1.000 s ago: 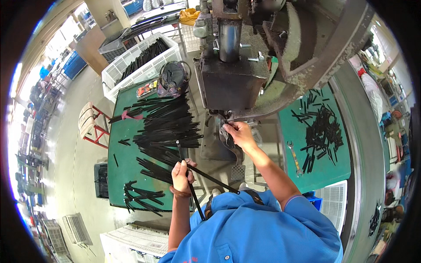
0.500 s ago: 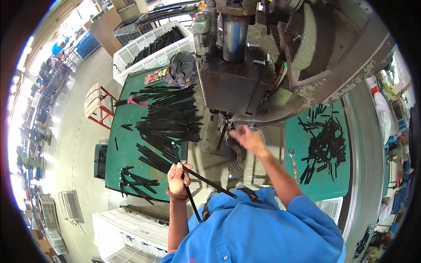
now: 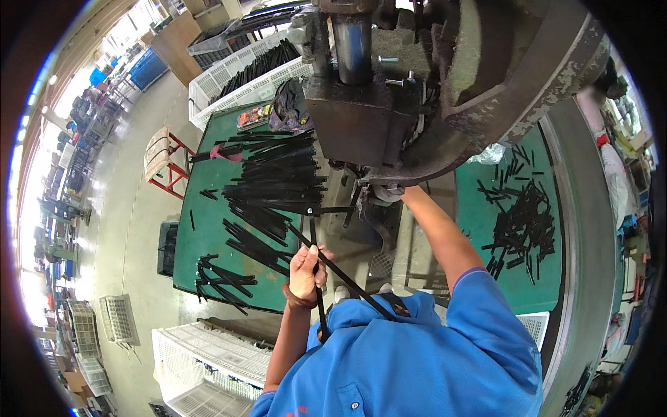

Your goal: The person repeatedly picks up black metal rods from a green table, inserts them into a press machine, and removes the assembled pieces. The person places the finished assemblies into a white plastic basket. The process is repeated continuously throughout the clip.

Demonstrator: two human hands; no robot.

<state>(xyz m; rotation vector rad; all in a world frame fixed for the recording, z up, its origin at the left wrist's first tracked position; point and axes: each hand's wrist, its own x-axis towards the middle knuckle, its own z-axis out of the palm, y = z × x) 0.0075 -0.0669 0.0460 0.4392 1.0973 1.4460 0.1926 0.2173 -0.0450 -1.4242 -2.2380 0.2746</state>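
Observation:
My left hand point(image 3: 304, 272) is closed around crossed black metal strips point(image 3: 353, 283), held in front of my body. One strip stands nearly upright with a bright spot at its top end; another runs down slantwise to my blue shirt. A third black strip point(image 3: 335, 209) reaches sideways from the upright one's top to the underside of the press point(image 3: 352, 127). I cannot tell whether it is joined to the upright one. My right forearm point(image 3: 439, 233) goes up under the press, where the machine hides my right hand's fingers.
Many black strips point(image 3: 274, 177) lie on the left green table point(image 3: 208, 240). Shorter black pieces point(image 3: 524, 222) are heaped on the right green table point(image 3: 471, 201). A white crate point(image 3: 201, 90) of strips stands behind; another white crate point(image 3: 208, 361) is at lower left. A foot pedal point(image 3: 381, 265) sits below.
My left hand has moved up and right with the strips, toward the press. My right hand has gone from in front of the press to beneath it, out of sight.

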